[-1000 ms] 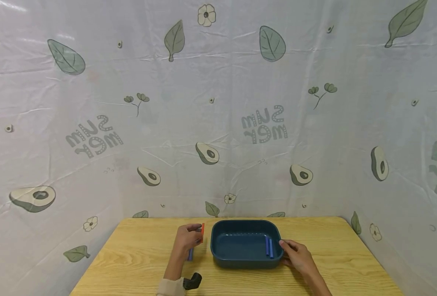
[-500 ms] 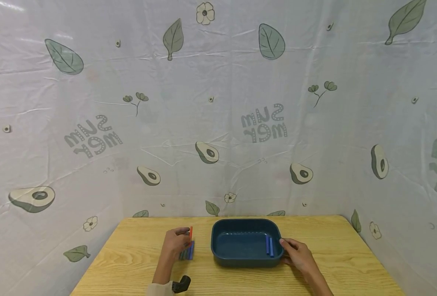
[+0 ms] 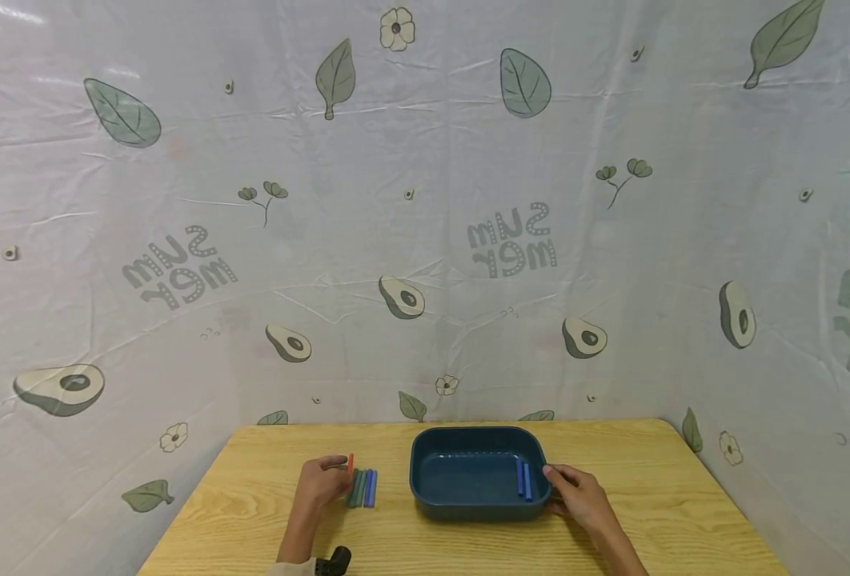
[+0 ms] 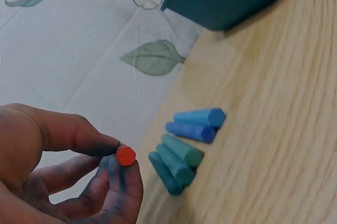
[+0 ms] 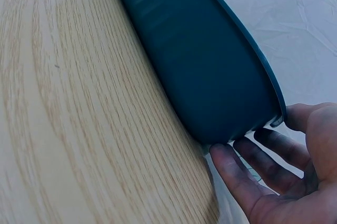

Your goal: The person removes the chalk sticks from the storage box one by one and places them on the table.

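My left hand [image 3: 324,481] pinches an orange-red chalk stick [image 4: 126,155] between thumb and fingertips. Smudges of colour darken those fingers. Just right of that hand lie two blue chalk sticks [image 3: 370,489] side by side, with several green chalk sticks [image 3: 356,489] alongside them. A dark blue-green plastic box [image 3: 479,514] stands near the table's middle. Inside it, towards the right end, are two blue chalk sticks [image 3: 523,480]. My right hand [image 3: 580,500] grips the box's right end, thumb at the rim and fingertips against the outer wall [image 5: 210,76].
Beneath everything is a pale wood-grain table [image 3: 670,512]. A whitish sheet [image 3: 468,344] printed with avocados and leaves hangs behind its far edge and along both sides. At my left wrist sits a black device [image 3: 334,562].
My left hand has moved left with the orange-red chalk stick, away from the box, uncovering the blue and green sticks on the table. My right hand has kept its grip on the box.
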The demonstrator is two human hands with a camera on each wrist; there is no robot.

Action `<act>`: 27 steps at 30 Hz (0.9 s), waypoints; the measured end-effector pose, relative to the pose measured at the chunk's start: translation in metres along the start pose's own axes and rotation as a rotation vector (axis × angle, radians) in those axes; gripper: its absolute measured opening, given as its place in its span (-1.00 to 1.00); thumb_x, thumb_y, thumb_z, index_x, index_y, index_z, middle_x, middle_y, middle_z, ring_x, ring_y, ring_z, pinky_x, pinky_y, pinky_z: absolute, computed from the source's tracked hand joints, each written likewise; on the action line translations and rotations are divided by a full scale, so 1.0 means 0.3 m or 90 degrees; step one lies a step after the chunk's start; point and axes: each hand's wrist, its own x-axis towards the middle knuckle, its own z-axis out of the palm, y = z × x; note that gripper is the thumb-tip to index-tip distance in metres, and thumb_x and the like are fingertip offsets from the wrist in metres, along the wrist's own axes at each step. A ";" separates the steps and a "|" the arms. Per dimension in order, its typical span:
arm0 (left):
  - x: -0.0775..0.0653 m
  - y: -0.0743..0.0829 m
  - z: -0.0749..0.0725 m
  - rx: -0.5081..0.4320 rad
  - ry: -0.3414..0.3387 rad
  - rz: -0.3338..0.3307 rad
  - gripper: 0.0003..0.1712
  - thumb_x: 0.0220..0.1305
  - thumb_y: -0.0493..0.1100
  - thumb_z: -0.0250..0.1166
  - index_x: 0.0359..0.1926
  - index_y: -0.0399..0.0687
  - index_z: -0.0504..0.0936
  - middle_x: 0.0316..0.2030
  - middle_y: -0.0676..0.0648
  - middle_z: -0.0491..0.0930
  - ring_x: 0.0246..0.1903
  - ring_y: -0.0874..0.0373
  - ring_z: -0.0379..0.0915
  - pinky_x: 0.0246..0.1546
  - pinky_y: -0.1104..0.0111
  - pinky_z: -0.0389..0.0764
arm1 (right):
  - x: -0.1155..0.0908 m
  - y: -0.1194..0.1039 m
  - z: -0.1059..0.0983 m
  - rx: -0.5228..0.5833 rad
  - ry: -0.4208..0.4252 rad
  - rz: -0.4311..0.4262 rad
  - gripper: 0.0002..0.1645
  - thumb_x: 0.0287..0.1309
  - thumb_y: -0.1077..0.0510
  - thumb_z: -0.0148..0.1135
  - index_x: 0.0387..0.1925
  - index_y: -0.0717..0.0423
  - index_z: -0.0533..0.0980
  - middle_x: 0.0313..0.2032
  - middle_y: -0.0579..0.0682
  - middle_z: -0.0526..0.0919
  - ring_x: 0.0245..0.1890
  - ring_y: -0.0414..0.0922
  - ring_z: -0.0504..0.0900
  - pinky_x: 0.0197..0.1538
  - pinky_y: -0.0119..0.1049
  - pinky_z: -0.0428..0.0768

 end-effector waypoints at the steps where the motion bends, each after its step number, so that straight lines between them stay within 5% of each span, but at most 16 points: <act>1: 0.001 -0.004 -0.004 0.005 0.004 -0.002 -0.40 0.19 -0.49 0.26 0.29 -0.62 0.54 0.11 -0.56 0.62 -0.20 -0.02 0.75 -0.20 0.18 0.82 | 0.000 0.000 0.001 0.000 0.001 0.000 -0.34 0.62 -0.02 0.17 0.39 0.45 0.47 0.24 0.41 0.66 0.11 0.12 0.80 -0.02 -0.07 0.84; 18: 0.012 -0.051 -0.016 0.099 0.041 0.004 -0.41 0.06 -0.49 0.25 0.19 -0.60 0.63 0.01 -0.51 0.72 -0.17 -0.06 0.74 -0.28 0.28 0.75 | -0.008 -0.001 0.006 0.003 0.001 0.000 -0.34 0.62 -0.02 0.17 0.40 0.47 0.46 0.25 0.42 0.66 0.13 0.16 0.79 -0.01 -0.06 0.84; 27: 0.001 -0.052 -0.005 0.161 0.068 0.026 -0.42 -0.04 -0.47 0.28 0.10 -0.59 0.68 -0.16 -0.40 0.80 -0.46 0.12 0.69 -0.46 0.32 0.69 | -0.013 -0.003 0.005 0.001 -0.004 0.001 -0.33 0.63 -0.03 0.16 0.40 0.47 0.45 0.26 0.44 0.64 0.15 0.19 0.78 -0.01 -0.09 0.84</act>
